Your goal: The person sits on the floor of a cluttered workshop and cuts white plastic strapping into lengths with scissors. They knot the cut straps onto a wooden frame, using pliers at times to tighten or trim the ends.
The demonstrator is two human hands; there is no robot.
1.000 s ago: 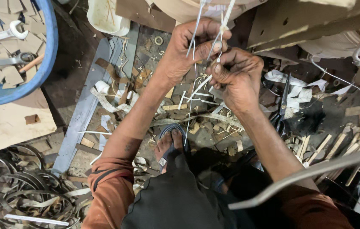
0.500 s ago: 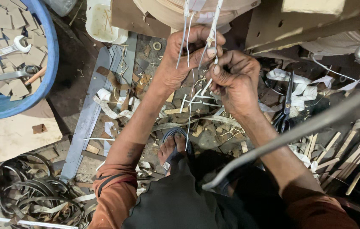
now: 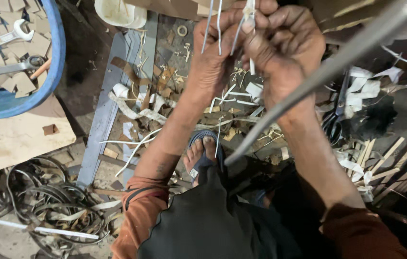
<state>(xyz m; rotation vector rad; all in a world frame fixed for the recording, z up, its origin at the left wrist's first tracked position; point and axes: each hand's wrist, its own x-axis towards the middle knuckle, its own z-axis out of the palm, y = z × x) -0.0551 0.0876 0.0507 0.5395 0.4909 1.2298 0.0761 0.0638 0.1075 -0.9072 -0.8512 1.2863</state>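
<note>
Both hands clench thin pale strips (image 3: 218, 29): left hand (image 3: 215, 55) and right hand (image 3: 280, 48) touching, above the scrap-strewn floor (image 3: 165, 91).

Scrap-strewn floor (image 3: 76, 84) bears blue tub (image 3: 45, 81), strap coils (image 3: 45, 206).

Both hands raised together, left hand (image 3: 215, 57) and right hand (image 3: 285, 45) fingers pinched

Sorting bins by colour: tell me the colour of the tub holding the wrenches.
Blue tub, seen at upper left in the head view, the only view.
</note>
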